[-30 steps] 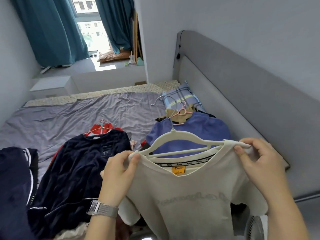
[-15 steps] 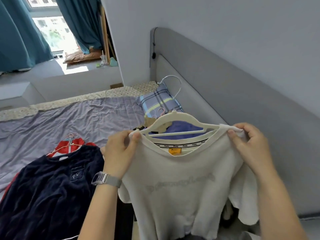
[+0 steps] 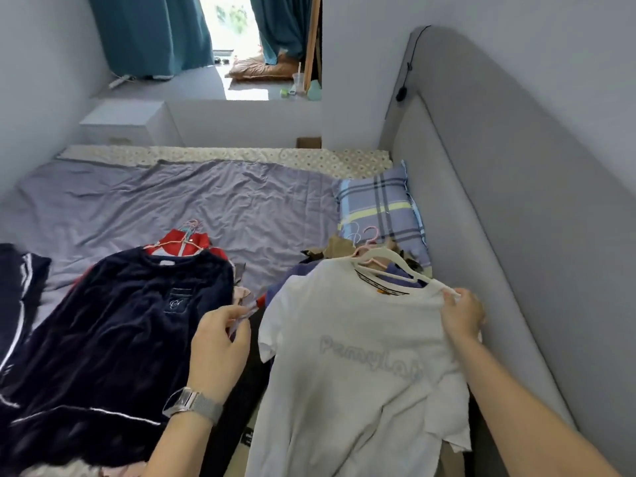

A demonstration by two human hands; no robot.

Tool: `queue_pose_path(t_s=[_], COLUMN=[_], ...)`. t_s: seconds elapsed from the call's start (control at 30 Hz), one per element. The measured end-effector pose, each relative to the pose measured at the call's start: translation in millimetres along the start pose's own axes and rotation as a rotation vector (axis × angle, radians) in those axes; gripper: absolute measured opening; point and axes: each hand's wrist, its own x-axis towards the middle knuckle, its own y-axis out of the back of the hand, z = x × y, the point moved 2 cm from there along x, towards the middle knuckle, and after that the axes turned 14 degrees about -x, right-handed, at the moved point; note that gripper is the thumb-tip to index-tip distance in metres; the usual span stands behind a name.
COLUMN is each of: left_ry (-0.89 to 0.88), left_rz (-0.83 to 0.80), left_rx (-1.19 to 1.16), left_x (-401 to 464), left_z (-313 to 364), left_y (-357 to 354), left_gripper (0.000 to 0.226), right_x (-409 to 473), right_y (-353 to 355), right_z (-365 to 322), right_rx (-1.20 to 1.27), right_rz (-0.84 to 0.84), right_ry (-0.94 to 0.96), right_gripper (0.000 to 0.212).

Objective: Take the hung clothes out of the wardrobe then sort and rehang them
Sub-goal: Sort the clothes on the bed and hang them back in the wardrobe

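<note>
A white T-shirt [image 3: 358, 359] on a white hanger [image 3: 389, 261] lies on the right-hand pile of clothes on the bed. My right hand [image 3: 463, 313] pinches its right shoulder at the hanger's end. My left hand [image 3: 220, 342] hovers left of the shirt, fingers curled around a small piece of light fabric [image 3: 249, 306] between the piles. A navy velvet top [image 3: 117, 339] lies on the left pile over a red garment [image 3: 182, 242] with pink hangers.
A plaid pillow [image 3: 378, 208] lies against the grey headboard [image 3: 516, 201]. The purple bedsheet [image 3: 172, 201] stretches behind the piles. Another dark garment [image 3: 17, 287] lies at the far left. A white nightstand [image 3: 127, 122] and teal curtains [image 3: 151, 32] stand beyond the bed.
The white T-shirt has been lowered onto the right pile. My left hand has let go of its left shoulder and moved left to a small piece of fabric; my right hand keeps its hold.
</note>
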Motion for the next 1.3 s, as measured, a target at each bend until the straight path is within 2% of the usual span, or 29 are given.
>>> queue_pose_path(t_s=[0.1,0.17,0.23,0.3,0.37,0.43,0.47,0.5,0.57,0.67,0.83,1.07,1.3], left_ry=[0.006,0.026,0.049,0.066,0.077,0.092,0.101,0.11,0.139,0.172,0.209,0.19,0.163], left_rz=[-0.021,-0.016,0.0,0.012,0.004,-0.019,-0.03,-0.038,-0.049,-0.038,-0.016,-0.006,-0.025], left_rx=[0.019,0.041,0.057,0.064,0.067,0.064,0.06,0.053,0.034,0.028,0.011,0.014,0.022], left_x=[-10,-12,-11,-8,-5,-2,0,1,2,2,5,31,90], left_z=[-8,-16,-23,-29,-35,-43,-49,-55,-72,-105,-174,-243,-278], left_y=[-9,-9,-7,-4,0,6,12,21,44,95,208,340,337], left_gripper=[0.02,0.02,0.02,0.019,0.019,0.018,0.017,0.017,0.016,0.017,0.017,0.016,0.017], right_x=[16,13,3,-14,-40,-80,-102,-124,-164,-214,-284,-387,-391], right_y=[-31,-39,-44,-53,-64,-71,-74,-77,-82,-91,-127,-180,-209], right_z=[2,-8,-35,-75,-117,-152,-166,-177,-195,-216,-258,-322,-368], right_rx=[-0.239,-0.488,-0.657,-0.641,-0.494,-0.391,-0.375,-0.345,-0.167,0.097,0.08,-0.03,-0.088], right_rz=[-0.112,-0.074,-0.031,-0.088,-0.348,-0.734,-0.86,-0.891,-0.768,-0.589,-0.521,-0.651,-0.696], right_ry=[-0.016,0.048,0.235,0.48,0.645,0.723,0.766,0.815,0.854,0.749,0.666,0.603,0.573], right_gripper=[0.046,0.059,0.059,0.054,0.05,0.042,0.038,0.033,0.029,0.03,0.037,0.031,0.033])
